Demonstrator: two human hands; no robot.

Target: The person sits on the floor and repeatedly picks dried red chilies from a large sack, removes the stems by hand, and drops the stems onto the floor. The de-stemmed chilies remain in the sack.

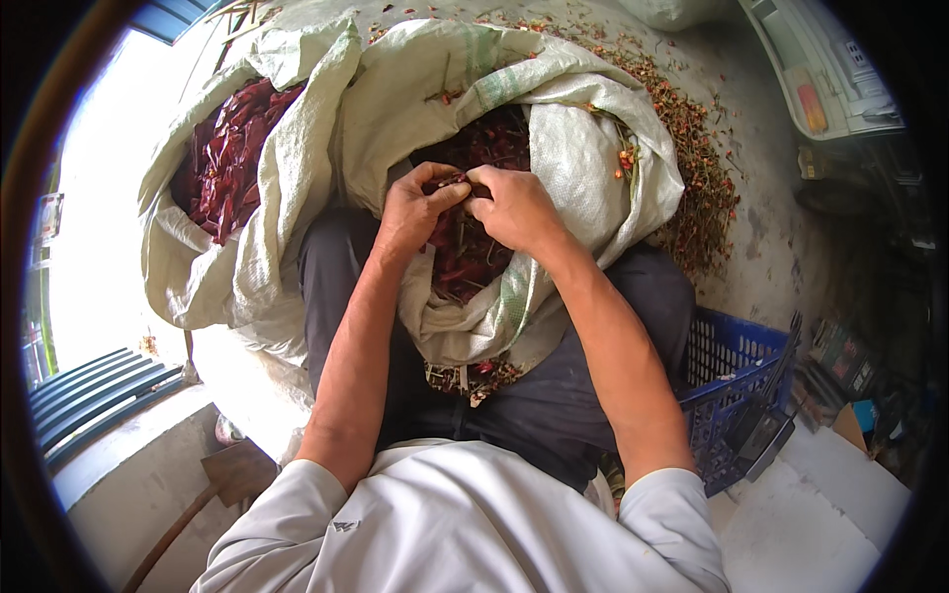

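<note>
Both hands meet over the mouth of a white woven sack [604, 163] that stands between the knees with its rim rolled down. My left hand [412, 206] pinches a small dark red dried chili pepper [449, 180] between thumb and fingers. From the other side, my right hand [517, 206] has its thumb and fingertips closed on the chili's end, which they partly hide. Below them, dried red chilies [468, 259] mixed with stems fill the inside of the sack. To the left, a second woven sack [296, 159] holds glossy, deep red dried chilies [236, 144].
Loose chili stems and caps [697, 178] lie heaped on the concrete floor at right. A blue plastic basket [734, 341] stands beside the right leg. A shovel [239, 471] lies at lower left, near blue slats [104, 396]. More scraps [474, 379] lie between the thighs.
</note>
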